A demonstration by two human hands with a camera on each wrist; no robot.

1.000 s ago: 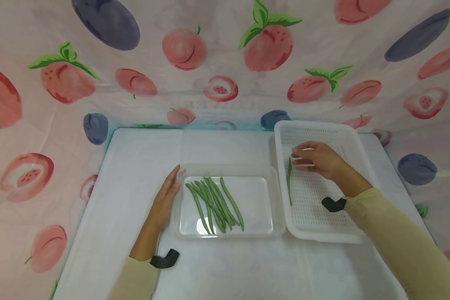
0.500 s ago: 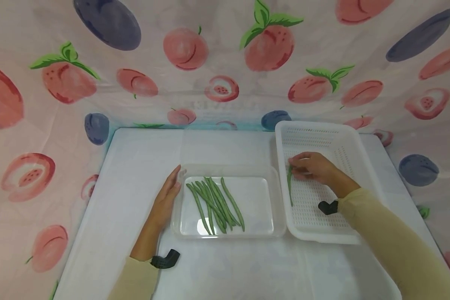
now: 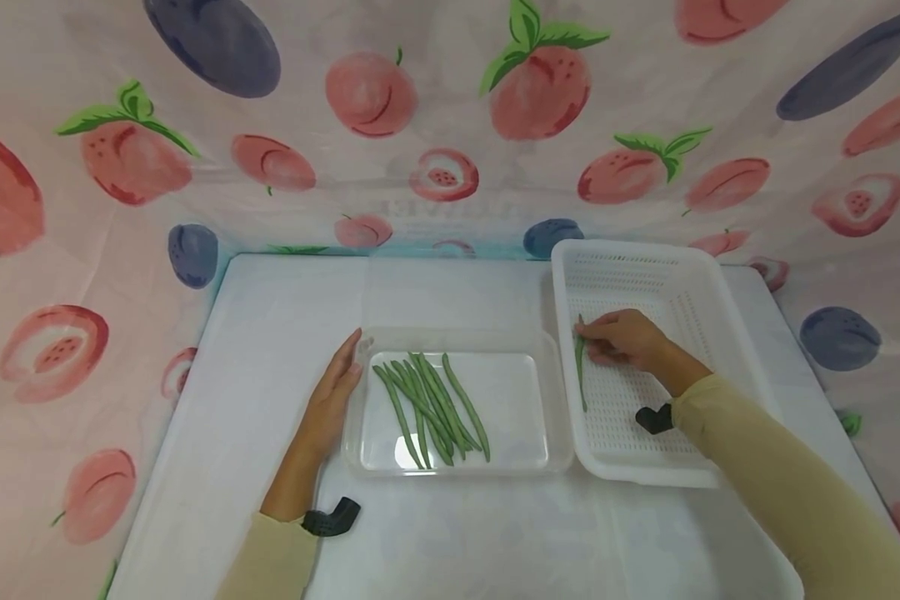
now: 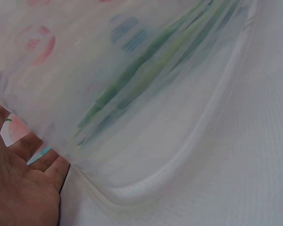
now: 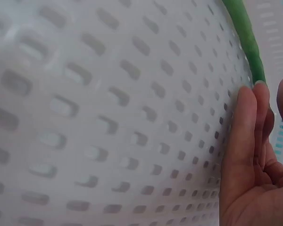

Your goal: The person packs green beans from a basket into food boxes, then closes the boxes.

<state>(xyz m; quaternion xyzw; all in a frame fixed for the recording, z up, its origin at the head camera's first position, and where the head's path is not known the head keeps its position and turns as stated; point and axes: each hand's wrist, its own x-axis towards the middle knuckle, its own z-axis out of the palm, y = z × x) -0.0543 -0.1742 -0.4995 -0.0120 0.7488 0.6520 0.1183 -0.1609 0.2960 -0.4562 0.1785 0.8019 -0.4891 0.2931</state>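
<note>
My left hand (image 3: pixel 328 402) lies with extended fingers along the left wall of a clear plastic container (image 3: pixel 543 375); the left wrist view shows the hand (image 4: pixel 30 188) at its corner. Several green beans (image 3: pixel 438 412) lie in a loose bundle inside. At the left side of a white perforated basket (image 3: pixel 645 467), my right hand (image 3: pixel 626 340) pinches a single green bean (image 3: pixel 581 379) near its far end. In the right wrist view the bean (image 5: pixel 247 40) runs down to the fingertips, which hide its end.
The basket stands right beside the container, their rims close together. Both sit on a white-covered table (image 3: pixel 285 308). A fruit-printed curtain (image 3: pixel 510 183) closes off the back and sides.
My right hand has moved down and left onto the bean's upper end, and its fingers have closed together there. My left hand and the beans in the container have stayed put.
</note>
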